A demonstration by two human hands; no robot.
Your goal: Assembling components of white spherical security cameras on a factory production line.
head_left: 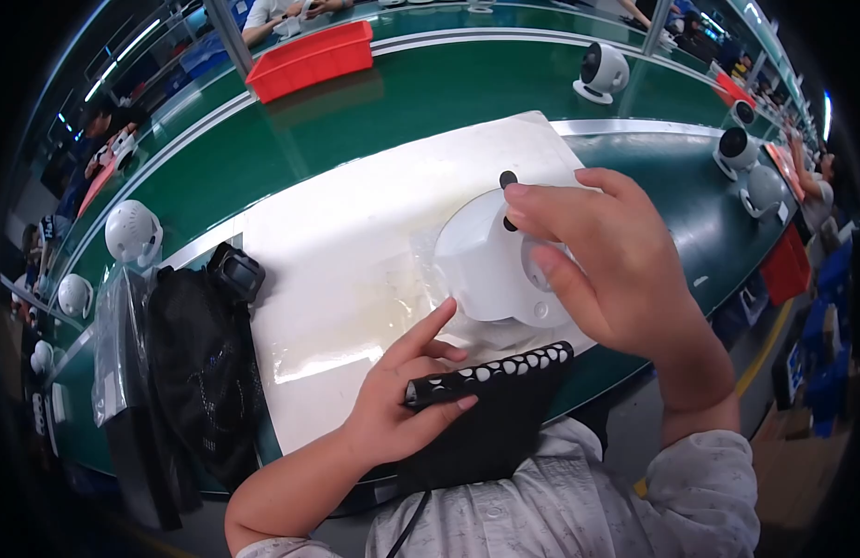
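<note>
A white rounded device base (486, 270) rests on a white board (327, 232) in front of me. One black oval pad (509, 179) shows at its far edge, and a second black oval pad (511, 224) lies just below my right index fingertip. My right hand (606, 260) hovers over the base with thumb and fingers apart, and nothing shows between them. Between its thumb and fingers my left hand (393, 400) holds a black sheet of oval pads (490, 372), which has a row of white ovals along its upper edge. Its index finger points toward the base.
A black bag (206, 372) and a small black device (236, 272) lie left of the board. White cameras stand around, one (602, 73) at the far right and another (134, 232) at left. A red bin (311, 60) sits across the green bench (430, 88). Other people work beyond.
</note>
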